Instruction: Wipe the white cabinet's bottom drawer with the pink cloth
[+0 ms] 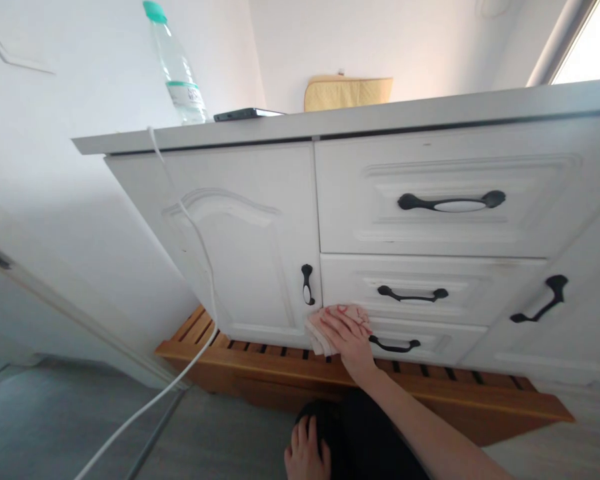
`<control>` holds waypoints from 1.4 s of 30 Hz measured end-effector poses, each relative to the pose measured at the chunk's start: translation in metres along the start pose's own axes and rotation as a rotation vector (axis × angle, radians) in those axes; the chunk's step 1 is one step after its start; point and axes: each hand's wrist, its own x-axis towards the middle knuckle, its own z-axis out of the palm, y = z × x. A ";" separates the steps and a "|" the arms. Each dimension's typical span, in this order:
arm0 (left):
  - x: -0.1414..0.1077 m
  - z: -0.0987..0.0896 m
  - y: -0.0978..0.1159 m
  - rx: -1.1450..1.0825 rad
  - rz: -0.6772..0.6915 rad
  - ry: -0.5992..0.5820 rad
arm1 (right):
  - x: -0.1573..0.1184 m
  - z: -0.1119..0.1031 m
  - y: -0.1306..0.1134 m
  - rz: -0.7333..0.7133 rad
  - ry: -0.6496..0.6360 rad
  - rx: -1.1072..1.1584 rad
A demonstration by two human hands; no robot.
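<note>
My right hand point(351, 343) presses a pink cloth point(320, 339) flat against the white cabinet, at the seam between the left door point(245, 267) and the lower drawers. The fingers lie over the cloth, which bunches under them. Just right of this hand is the black handle point(395, 345) of the bottom drawer; the door's black-and-white handle point(307, 285) is slightly above and to the left. My left hand point(307, 452) rests on my dark-clothed knee point(325, 417), fingers stretched out and holding nothing.
A slatted wooden bench point(280, 365) runs along the cabinet's foot. A white cable point(211, 280) hangs from the countertop point(260, 128) across the left door to the floor. On top stand a clear bottle point(177, 67) with a green cap and a dark phone point(245, 114).
</note>
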 end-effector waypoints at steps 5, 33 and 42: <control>-0.001 -0.001 0.000 0.001 -0.004 0.020 | 0.003 -0.012 0.013 -0.093 0.031 -0.084; 0.001 -0.003 -0.006 -0.104 -0.018 -0.096 | -0.227 -0.098 0.171 0.393 -0.210 -0.221; 0.000 -0.010 0.002 -0.071 -0.007 -0.062 | -0.060 -0.070 0.060 0.170 0.283 0.044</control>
